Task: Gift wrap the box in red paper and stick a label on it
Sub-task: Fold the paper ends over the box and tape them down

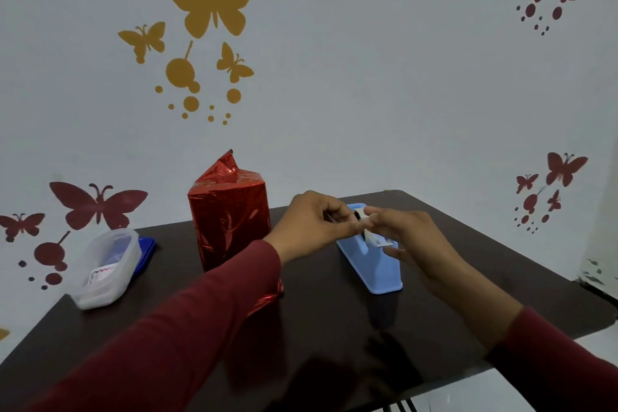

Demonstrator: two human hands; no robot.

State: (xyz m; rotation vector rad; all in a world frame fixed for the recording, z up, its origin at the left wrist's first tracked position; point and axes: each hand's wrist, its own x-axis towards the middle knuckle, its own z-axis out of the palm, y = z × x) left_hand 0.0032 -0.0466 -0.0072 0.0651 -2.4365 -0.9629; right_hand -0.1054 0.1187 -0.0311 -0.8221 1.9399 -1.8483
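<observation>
— Where's the box?

— It stands upright on the table (334, 328), wrapped in red paper (230, 224), to the left of my hands and slightly farther off; its top flap is still sticking up loose.

— And your hands?

— Both are at the blue tape dispenser (371, 261), whose long axis runs near to far. My left hand (309, 222) is curled, fingers (341, 212) pinching toward the roll; my right hand (406, 236) meets it there. I judge I'm pulling tape, though no strip is visible.

— Which hand is nearer the box?

— The left.

— Count?

— One box, one dispenser, one clear plastic container (108, 266) far left.
</observation>
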